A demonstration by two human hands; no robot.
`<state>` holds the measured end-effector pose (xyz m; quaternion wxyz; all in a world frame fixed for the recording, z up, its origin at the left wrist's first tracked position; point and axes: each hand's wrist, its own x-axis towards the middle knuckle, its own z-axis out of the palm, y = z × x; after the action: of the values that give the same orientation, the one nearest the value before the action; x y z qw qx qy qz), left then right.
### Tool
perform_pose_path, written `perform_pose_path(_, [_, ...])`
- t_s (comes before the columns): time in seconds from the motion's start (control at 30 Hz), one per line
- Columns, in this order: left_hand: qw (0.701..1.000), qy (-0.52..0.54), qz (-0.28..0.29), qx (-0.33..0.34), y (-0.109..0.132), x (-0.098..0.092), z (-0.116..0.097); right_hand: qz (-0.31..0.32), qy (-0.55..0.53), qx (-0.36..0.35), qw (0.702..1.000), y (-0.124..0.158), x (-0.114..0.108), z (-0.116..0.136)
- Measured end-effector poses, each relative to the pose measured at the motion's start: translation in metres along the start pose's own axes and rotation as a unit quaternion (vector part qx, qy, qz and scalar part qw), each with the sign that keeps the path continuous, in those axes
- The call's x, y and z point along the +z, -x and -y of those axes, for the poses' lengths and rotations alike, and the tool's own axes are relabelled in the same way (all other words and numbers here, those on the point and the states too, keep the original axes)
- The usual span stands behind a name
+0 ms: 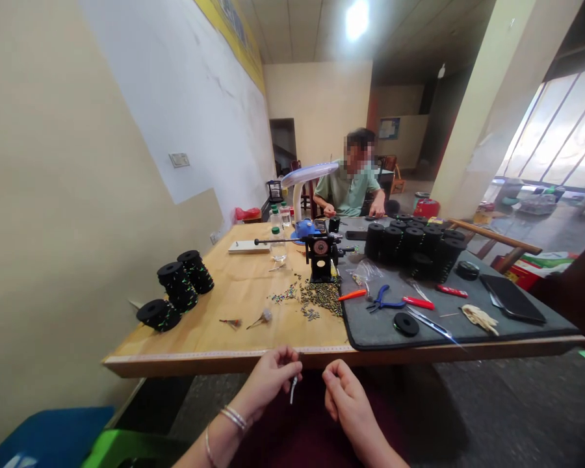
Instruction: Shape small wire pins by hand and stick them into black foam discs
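Note:
In front of the table edge my left hand [279, 376] pinches a small thin item [293, 389], dark at the top with a pale lower end hanging down; its kind is too small to make out. To the right, apart from it, my right hand [342, 391] has its thumb and fingertips pressed together; whether anything fine is between them cannot be seen. Just beyond on the wood lie a heap of small dark and yellowish pieces [322, 298], and two little tufted bundles, one pale [266, 317] and one reddish [231, 322].
A black hand-cranked winder [320, 257] stands mid-table beside a blue lamp [305, 229]. Black spools [178, 286] stand at left, more [409, 244] at right. The grey mat [370, 335] bears blue pliers [384, 299], scissors [429, 323] and a phone [511, 299]. A person [353, 185] sits opposite.

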<state>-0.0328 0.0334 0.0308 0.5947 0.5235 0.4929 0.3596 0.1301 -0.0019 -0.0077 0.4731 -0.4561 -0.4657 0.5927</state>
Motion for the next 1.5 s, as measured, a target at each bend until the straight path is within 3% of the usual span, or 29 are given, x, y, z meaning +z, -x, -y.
perform_pose_path(0.17, [0.996,0.089,0.006,-0.03,0.009,0.017,0.008,0.007,-0.025,0.023,0.999,-0.001,0.002,0.002])
perform_pose_path(0.4, [0.987,0.145,0.022,-0.068,0.011,0.024,0.019,0.004,-0.063,0.038,0.997,-0.006,0.001,0.0])
perform_pose_path(0.7, [0.998,0.061,0.017,-0.029,0.017,0.032,0.009,0.033,-0.068,0.039,0.996,-0.001,0.003,0.002])
perform_pose_path(1.13, [0.985,0.158,0.063,0.002,0.017,0.036,0.017,-0.008,-0.049,0.028,0.998,-0.005,0.0,-0.002])
perform_pose_path(1.3, [0.974,0.207,0.081,-0.039,0.016,0.034,0.019,-0.007,-0.047,0.033,0.998,-0.007,-0.001,-0.006])
perform_pose_path(1.5, [0.981,0.175,0.068,-0.049,0.014,0.035,0.022,-0.011,-0.042,0.04,0.998,-0.005,-0.001,-0.004])
